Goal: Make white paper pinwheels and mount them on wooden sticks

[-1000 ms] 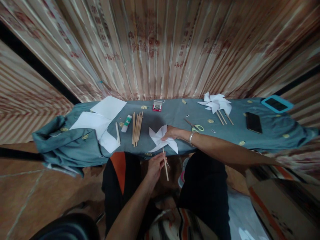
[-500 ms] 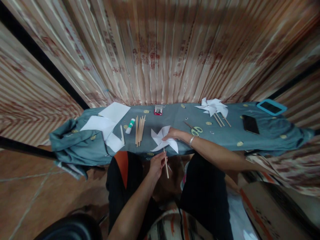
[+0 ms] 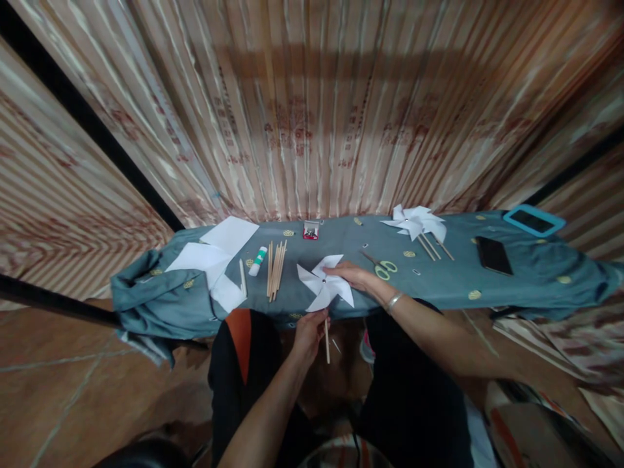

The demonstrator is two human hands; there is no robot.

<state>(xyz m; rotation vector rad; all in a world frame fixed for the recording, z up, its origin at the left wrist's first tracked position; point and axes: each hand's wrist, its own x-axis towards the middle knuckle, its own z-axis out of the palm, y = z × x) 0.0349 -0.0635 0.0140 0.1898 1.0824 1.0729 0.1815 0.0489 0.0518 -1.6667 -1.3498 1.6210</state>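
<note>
A white paper pinwheel [image 3: 316, 296] on a wooden stick [image 3: 327, 344] is held over the front edge of the cloth-covered table. My left hand [image 3: 309, 335] is closed round the stick just below the paper blades. At the pinwheel's right side, my right hand [image 3: 355, 275] has its fingers on a blade; the thumb is partly hidden. A small shiny pin head shows at the pinwheel's centre. Just right of that hand lie scissors with green handles [image 3: 385, 268]. Left of the pinwheel are several loose wooden sticks [image 3: 277, 272].
A glue stick [image 3: 258, 261], a white pencil-like stick [image 3: 242, 278] and white paper sheets [image 3: 229, 235] lie left. Behind is a small red box of pins [image 3: 311, 230]. Finished-looking pinwheels [image 3: 414, 221], a dark phone [image 3: 494, 255] and a blue-framed device [image 3: 535, 221] lie right.
My right hand has shifted from near the pinwheel's centre onto its right blade, so the pin head now shows. My left hand keeps its hold on the stick. The view has tilted slightly upward.
</note>
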